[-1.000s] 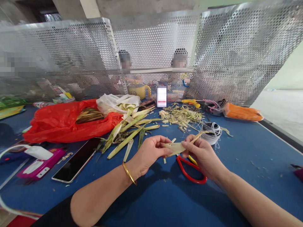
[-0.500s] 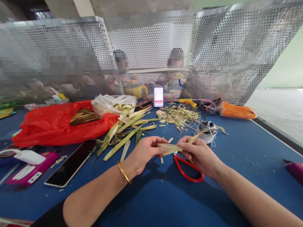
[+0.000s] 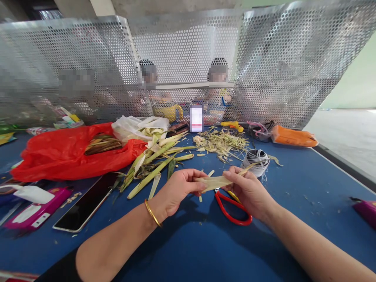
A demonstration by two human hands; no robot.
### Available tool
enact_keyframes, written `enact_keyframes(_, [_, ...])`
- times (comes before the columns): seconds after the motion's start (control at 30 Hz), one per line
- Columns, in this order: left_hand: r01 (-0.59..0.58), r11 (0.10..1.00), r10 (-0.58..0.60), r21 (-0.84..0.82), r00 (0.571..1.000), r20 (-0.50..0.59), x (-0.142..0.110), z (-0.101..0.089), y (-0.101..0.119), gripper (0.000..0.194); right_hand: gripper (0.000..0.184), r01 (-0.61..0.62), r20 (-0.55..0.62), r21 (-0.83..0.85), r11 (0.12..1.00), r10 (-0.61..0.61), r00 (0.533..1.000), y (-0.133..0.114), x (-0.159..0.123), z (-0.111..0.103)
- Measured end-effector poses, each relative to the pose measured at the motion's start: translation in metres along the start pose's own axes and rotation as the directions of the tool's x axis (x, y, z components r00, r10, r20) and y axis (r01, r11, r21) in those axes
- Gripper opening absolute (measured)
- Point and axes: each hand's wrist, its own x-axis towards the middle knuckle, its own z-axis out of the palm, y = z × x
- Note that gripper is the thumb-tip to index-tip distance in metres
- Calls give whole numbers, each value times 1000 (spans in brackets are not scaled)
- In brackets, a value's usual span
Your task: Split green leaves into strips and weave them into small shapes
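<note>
A pale corn husk strip (image 3: 216, 182) stretches between my two hands above the blue table (image 3: 188, 250). My left hand (image 3: 183, 188) pinches its left end; my right hand (image 3: 245, 188) is closed on the other end, whose thin tip sticks out past the fingers. Beneath my right hand lie red-handled scissors (image 3: 235, 217), their blades mostly hidden, with something yellow beside them. Just behind that hand stands a spool of white and dark string (image 3: 256, 161). A pile of green and pale husks (image 3: 152, 166) lies beyond my left hand.
At left are a red plastic bag (image 3: 64, 154) of dried leaves, a white bag (image 3: 132, 127), a black phone (image 3: 85, 203) and a magenta power strip (image 3: 38, 211). Husk scraps (image 3: 221, 143), a lit phone (image 3: 196, 118) and an orange packet (image 3: 293, 136) sit before a perforated metal screen (image 3: 188, 51); people are behind it.
My right hand has shifted slightly right along the husk, so more of the strip shows between my hands. My left hand keeps its pinch. The view has moved a little.
</note>
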Motion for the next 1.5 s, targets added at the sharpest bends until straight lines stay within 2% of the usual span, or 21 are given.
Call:
enact_keyframes(0.2, [-3,1000,3,2,1000,18,0,0,-2,26,43,22,-51,37,999,-20,998,-1,-1,1])
enact_keyframes(0.33, [21,1000,-22,-18,999,-23,2,-4,-2,27,40,2,-88,79,997,5,996,-7,-1,0])
enact_keyframes(0.53, [5,998,-9,-61,998,-61,4,-10,1,26,35,20,-2,58,998,-20,1000,-16,-3,-1])
enact_keyframes(0.73, [-65,997,67,33,996,-58,1,-8,6,25,27,90,-77,-113,990,-99,992,-13,1,-6])
enact_keyframes(0.87, [-152,981,164,123,982,-94,-3,-3,10,23,27,165,-142,-288,943,-212,967,-8,4,-8])
enact_keyframes(0.93, [-172,973,191,155,974,-122,-4,-1,11,22,25,208,-156,-311,927,-266,951,-8,4,-9])
enact_keyframes(1.07, [-168,970,196,178,969,-153,-3,0,12,20,21,225,-152,-251,942,-267,952,-10,3,-10])
enact_keyframes(1.27, [-159,970,192,185,966,-175,-1,-2,11,23,29,201,-207,-186,962,-238,949,-14,3,-8])
enact_keyframes(1.43, [-131,983,149,129,979,-142,1,-6,10,25,33,171,-219,-127,977,-196,956,-15,5,-8])
enact_keyframes(1.5, [-121,986,136,113,981,-140,1,-7,9,25,35,194,-218,-112,975,-214,952,-15,5,-9])
